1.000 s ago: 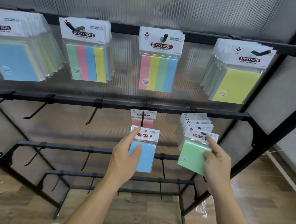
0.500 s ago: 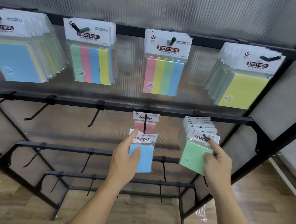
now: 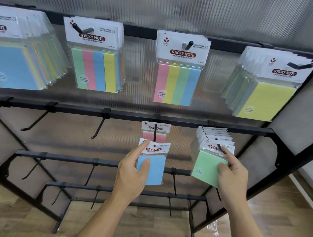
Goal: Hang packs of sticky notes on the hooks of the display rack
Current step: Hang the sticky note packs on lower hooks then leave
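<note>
My left hand [image 3: 132, 174] grips a blue pack of sticky notes [image 3: 155, 168], thumb on its front and forefinger on its white header. The tip of the second-row hook [image 3: 154, 134] sits at the header's hole. A pink pack [image 3: 154, 134] hangs farther back on that same hook. My right hand [image 3: 232, 176] holds the front green pack [image 3: 206, 166] of a row of several packs [image 3: 213, 136] hanging on the neighbouring hook, whose tip [image 3: 221, 149] pokes through the header.
The black display rack [image 3: 187, 120] has a top row full of larger packs: blue [image 3: 17, 67], striped [image 3: 95, 72], striped [image 3: 178, 83] and yellow [image 3: 264, 100]. Bare hooks [image 3: 98, 127] stick out at left and on the lower bars. Wooden floor lies below.
The blue pack has risen slightly, so the hook tip now meets its header hole. My right hand stays on the green pack. The view has shifted a little.
</note>
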Demonstrator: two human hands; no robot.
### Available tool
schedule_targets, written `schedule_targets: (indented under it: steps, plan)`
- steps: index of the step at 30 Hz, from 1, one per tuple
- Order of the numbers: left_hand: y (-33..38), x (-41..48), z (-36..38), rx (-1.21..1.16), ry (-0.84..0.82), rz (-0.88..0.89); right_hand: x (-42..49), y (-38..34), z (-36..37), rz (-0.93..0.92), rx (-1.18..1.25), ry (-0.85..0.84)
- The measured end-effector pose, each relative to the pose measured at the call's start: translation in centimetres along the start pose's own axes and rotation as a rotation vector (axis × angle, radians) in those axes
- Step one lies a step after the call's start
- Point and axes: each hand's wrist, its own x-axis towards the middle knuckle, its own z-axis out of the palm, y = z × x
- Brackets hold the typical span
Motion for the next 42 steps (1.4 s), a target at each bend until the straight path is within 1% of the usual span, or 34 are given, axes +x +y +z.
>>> schedule_targets:
  steps: [6, 10, 13, 15, 17, 19, 21, 23, 25, 29, 33, 35, 37, 39, 42]
  plan:
    - [-0.1, 1.4, 0.6, 0.054, 0.003, -0.04, 0.9, 0.8, 0.0, -0.048, -0.111, 0.017]
    - [-0.2, 3.6, 1.4, 0.097, 0.059, -0.042, 0.8, 0.2, -0.2, -0.152, -0.311, 0.014]
    - [0.3, 5.2, 2.0, 0.093, 0.098, -0.076, 0.7, -0.1, -0.2, -0.213, -0.423, -0.019]
    - [0.5, 6.4, 2.4, 0.094, 0.146, -0.122, 0.6, -0.1, -0.4, -0.215, -0.475, -0.021]
    - [0.4, 7.4, 2.5, 0.094, 0.19, -0.181, 0.1, -0.1, -0.7, -0.188, -0.503, 0.013]
    - [0.5, 7.8, 2.4, 0.123, 0.205, -0.23, -0.7, 0.2, -0.8, -0.179, -0.529, 0.008]
    - [0.8, 7.1, 2.0, 0.168, 0.195, -0.228, -1.6, 0.4, -0.7, -0.18, -0.547, -0.065]
    - [0.9, 5.9, 1.4, 0.205, 0.181, -0.185, -2.6, 0.3, -0.4, -0.22, -0.555, -0.164]
    - [1.0, 4.1, 0.2, 0.259, 0.154, -0.138, -3.6, -0.1, 0.4, -0.305, -0.56, -0.254]
    - [1.5, 0.7, -3.5, 0.426, 0.083, -0.038, -5.3, -1.5, 3.6, -0.53, -0.576, -0.377]
    - [2.2, -2.5, -8.3, 0.573, 0.136, 0.002, -8.3, -3.4, 7.9, -0.644, -0.545, -0.482]
    - [2.1, -4.1, -11.2, 0.637, 0.197, -0.007, -10.5, -4.2, 10.5, -0.718, -0.481, -0.507]
    - [1.5, -5.5, -14.5, 0.686, 0.266, -0.066, -13.0, -5.1, 13.2, -0.786, -0.427, -0.556]
    - [0.6, -7.0, -18.2, 0.71, 0.322, -0.153, -15.5, -5.7, 16.3, -0.827, -0.415, -0.655]
    - [-0.9, -9.3, -23.8, 0.704, 0.378, -0.253, -19.4, -6.4, 21.0, -0.866, -0.473, -0.821]
